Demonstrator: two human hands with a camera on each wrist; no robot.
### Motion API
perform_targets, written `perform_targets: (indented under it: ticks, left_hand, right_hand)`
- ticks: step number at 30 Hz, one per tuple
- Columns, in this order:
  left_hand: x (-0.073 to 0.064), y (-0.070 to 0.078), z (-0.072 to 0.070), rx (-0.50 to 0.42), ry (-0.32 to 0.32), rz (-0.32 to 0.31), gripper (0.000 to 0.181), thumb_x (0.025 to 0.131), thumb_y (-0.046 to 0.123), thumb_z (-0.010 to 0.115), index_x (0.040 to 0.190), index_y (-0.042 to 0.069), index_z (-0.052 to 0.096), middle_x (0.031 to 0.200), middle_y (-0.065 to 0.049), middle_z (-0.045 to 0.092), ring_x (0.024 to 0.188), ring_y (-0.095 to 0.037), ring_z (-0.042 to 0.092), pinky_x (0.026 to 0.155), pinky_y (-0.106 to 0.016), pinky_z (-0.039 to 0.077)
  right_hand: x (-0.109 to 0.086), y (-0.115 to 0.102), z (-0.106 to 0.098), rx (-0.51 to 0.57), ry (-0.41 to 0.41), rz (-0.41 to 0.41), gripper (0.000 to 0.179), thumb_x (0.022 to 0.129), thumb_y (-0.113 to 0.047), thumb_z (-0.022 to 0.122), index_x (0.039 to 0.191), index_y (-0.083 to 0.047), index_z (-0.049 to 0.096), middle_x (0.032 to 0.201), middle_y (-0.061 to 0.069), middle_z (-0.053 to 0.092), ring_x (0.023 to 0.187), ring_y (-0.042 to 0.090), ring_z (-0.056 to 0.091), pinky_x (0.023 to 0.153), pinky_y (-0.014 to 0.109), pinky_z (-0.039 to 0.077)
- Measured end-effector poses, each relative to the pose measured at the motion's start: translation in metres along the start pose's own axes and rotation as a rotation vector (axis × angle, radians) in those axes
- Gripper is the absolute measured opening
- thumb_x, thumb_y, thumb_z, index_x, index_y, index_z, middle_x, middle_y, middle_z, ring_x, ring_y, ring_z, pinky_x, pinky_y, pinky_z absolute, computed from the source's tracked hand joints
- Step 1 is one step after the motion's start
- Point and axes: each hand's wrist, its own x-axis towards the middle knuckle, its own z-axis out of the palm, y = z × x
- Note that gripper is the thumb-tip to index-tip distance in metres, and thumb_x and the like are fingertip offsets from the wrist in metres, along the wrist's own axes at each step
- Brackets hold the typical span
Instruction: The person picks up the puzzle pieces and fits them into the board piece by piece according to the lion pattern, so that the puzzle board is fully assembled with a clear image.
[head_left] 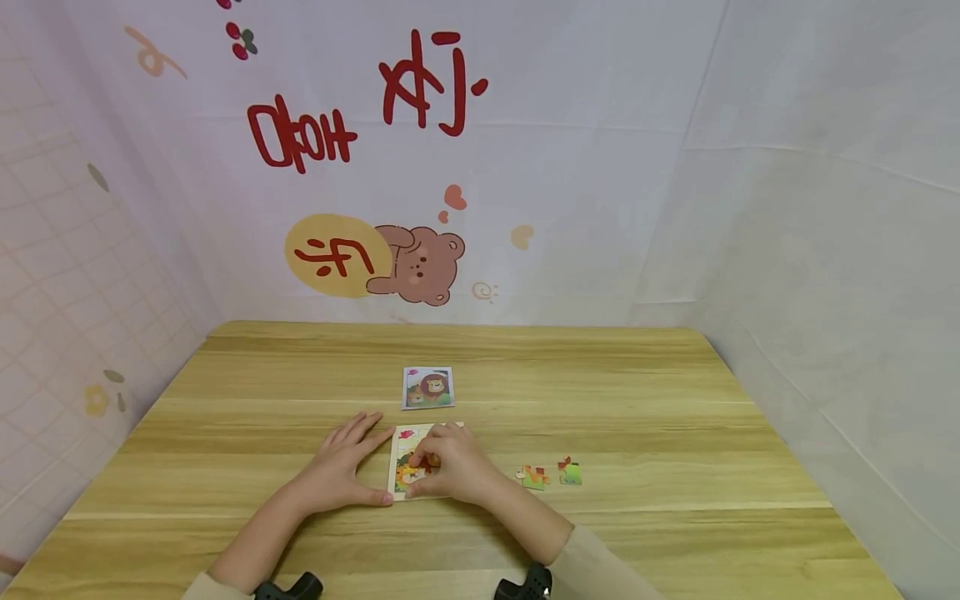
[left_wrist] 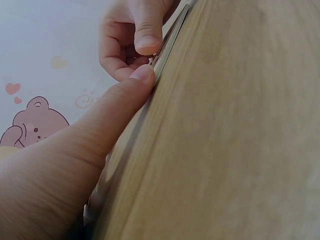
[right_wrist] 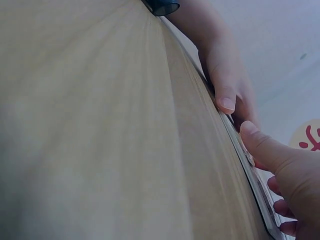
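Observation:
A small jigsaw board [head_left: 392,479] with a pale border and an animal picture lies on the table. My left hand [head_left: 341,467] is spread along its left side, the index fingertip near the upper corner and the thumb [left_wrist: 112,112] on the lower one. Over the board's right part is my right hand [head_left: 459,467], fingers curled, thumb and index finger close about a puzzle piece [head_left: 432,460] with orange-brown colours. Much of that piece and the board's right side is hidden beneath this hand. In the right wrist view, the right thumb [right_wrist: 265,147] is low over the board.
Two loose puzzle pieces, one orange and green [head_left: 535,477] and one green and red [head_left: 570,472], lie right of the board. A lion picture card [head_left: 427,388] lies beyond it. The wooden table [head_left: 637,533] ends at a printed cloth backdrop [head_left: 585,192].

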Motion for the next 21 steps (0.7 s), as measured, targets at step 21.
perform_targets:
  ticks: [21]
  left_hand:
    - [-0.0001, 0.0008, -0.001, -0.01, 0.002, 0.01, 0.103, 0.066, 0.072, 0.07, 0.145, 0.011, 0.044, 0.154, -0.017, 0.026, 0.14, -0.042, 0.014, 0.104, -0.067, 0.01]
  right_hand:
    - [0.0008, -0.0008, 0.0035, 0.002, 0.026, -0.01, 0.026, 0.076, -0.042, 0.08, 0.099, -0.03, 0.075, 0.083, -0.019, 0.052, 0.077, 0.0, 0.04, 0.072, 0.022, 0.033]
